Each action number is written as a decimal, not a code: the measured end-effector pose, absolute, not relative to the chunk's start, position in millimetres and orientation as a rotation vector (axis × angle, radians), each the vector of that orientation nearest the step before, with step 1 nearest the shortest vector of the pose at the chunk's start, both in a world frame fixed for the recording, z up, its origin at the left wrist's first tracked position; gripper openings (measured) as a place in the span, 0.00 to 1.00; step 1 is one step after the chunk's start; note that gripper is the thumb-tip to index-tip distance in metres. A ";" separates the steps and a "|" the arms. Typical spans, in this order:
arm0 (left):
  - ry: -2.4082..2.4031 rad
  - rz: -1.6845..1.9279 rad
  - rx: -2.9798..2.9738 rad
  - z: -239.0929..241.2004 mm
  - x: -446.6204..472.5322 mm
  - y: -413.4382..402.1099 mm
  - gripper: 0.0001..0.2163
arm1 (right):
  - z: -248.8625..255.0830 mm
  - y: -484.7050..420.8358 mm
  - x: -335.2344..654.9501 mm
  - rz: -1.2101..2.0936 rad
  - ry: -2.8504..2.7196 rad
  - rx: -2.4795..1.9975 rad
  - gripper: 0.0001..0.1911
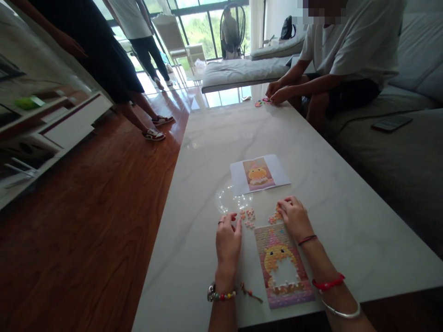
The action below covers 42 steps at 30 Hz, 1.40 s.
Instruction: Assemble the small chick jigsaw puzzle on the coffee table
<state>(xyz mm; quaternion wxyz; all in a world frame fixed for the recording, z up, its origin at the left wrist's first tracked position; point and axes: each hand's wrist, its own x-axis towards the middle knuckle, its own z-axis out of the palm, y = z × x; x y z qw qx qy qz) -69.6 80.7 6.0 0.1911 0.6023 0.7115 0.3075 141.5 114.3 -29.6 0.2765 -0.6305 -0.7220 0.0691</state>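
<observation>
A jigsaw puzzle (270, 295) lies on the white marble-look table, showing a yellow round-faced figure with a gap in its middle. Beyond its top edge are two small groups of loose pieces: a left group (249, 214) and a right group (272, 220). My left hand (228, 237) rests beside the left group, fingers curved and apart with nothing in them. Over the right group, my right hand (294, 216) has its fingertips closed at an orange puzzle piece (278, 214). Farther up lies a paper sheet (282, 171) printed with the same picture.
The table (207, 152) stretches away from me. At its far right end, a seated person's hands (279, 94) handle small colourful pieces (259, 103). A grey sofa (415, 152) with a phone (392, 123) runs along the right. Two people stand on the wooden floor (114, 193) at left.
</observation>
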 end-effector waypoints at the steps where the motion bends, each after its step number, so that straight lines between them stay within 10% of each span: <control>1: 1.987 0.860 1.696 5.9 -71.2 80.2 0.07 | -30.3 115.2 139.6 0.173 -1.937 -1.704 0.05; 21: 1.396 0.681 1.924 17.7 -35.1 36.8 0.07 | 24.6 25.5 159.6 1.332 -1.789 -1.728 0.07; 42: 1.338 0.388 1.942 15.0 -27.5 37.1 0.08 | 21.5 12.8 142.7 1.067 -1.871 -1.661 0.05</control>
